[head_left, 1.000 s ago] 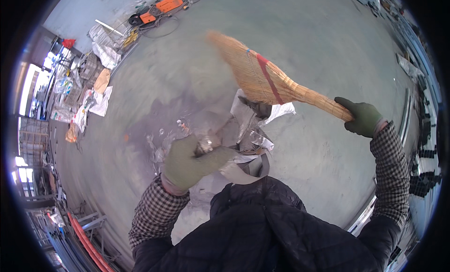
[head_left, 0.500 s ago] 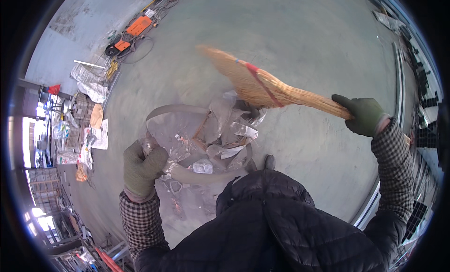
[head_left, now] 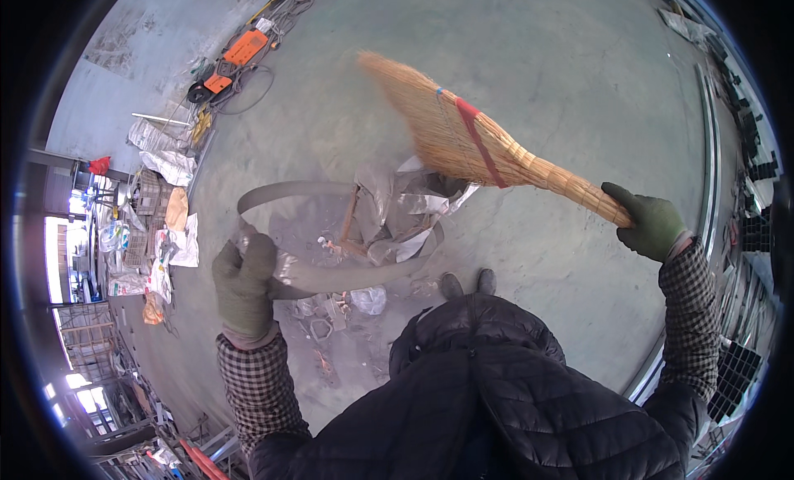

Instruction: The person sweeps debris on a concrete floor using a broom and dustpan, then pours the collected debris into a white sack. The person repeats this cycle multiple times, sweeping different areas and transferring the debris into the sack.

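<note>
While the green-gloved right hand (head_left: 651, 222) curls its fingers round the handle (head_left: 608, 205), likely the best hold, of a probably light, springy tan straw broom (head_left: 496, 153) above grey-green floor (head_left: 562, 248), the green-gloved left hand (head_left: 245, 286) clenches a bendy-looking, looped grey strip (head_left: 347, 280).

My left hand (head_left: 246, 283) and right hand (head_left: 650, 222) wore dull olive-green gloves (head_left: 241, 305). Forearm sleeves (head_left: 261, 381): small dark-and-pale checks. Jacket (head_left: 571, 422) black, quilted, puffy. Shoes (head_left: 451, 286) dark, rounded toes.
</note>
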A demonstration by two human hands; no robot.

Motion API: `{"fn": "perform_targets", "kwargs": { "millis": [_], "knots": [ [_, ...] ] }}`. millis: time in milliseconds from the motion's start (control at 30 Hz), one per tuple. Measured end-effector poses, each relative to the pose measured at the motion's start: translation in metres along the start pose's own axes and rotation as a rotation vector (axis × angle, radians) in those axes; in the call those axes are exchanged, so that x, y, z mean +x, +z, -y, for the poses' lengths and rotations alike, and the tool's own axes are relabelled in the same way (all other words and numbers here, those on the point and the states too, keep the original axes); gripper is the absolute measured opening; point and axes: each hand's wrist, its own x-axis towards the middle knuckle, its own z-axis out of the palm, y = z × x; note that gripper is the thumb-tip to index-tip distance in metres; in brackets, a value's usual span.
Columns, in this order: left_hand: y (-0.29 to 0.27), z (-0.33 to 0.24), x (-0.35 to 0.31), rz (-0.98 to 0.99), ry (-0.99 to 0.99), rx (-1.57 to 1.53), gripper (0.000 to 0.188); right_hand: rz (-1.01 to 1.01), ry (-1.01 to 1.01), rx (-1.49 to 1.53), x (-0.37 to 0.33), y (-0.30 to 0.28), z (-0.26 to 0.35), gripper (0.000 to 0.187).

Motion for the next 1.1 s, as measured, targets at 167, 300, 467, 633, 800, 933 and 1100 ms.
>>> {"fn": "perform_targets", "kwargs": {
  "millis": [167, 300, 467, 633, 800, 933, 1100],
  "knots": [
    [0.021, -0.009, -0.015, 0.046, -0.187, -0.231, 0.024, -0.097, -0.073, -0.031, -0.011, 0.005, 0.009, 0.072],
    [0.018, -0.018, -0.004, 0.139, -0.258, -0.319, 0.025, -0.108, -0.088, -0.098, 0.009, 0.010, 0.047, 0.069],
    [0.010, -0.019, 0.030, 0.249, -0.273, -0.202, 0.025, -0.088, -0.074, -0.100, 0.047, 0.024, 0.086, 0.068],
    [0.025, -0.009, 0.057, 0.314, -0.165, -0.094, 0.029, -0.092, -0.056, -0.069, 0.052, 0.034, 0.092, 0.069],
    [0.033, 0.003, 0.093, 0.365, -0.308, -0.091, 0.039, -0.117, 0.028, -0.048, 0.032, 0.047, 0.084, 0.068],
    [0.050, -0.002, 0.121, 0.374, -0.287, -0.083, 0.044, -0.200, 0.063, 0.030, 0.015, 0.058, 0.073, 0.070],
    [0.074, -0.014, 0.155, 0.476, -0.236, -0.099, 0.041, -0.203, 0.174, 0.371, -0.014, 0.070, 0.064, 0.076]
  ]
}}
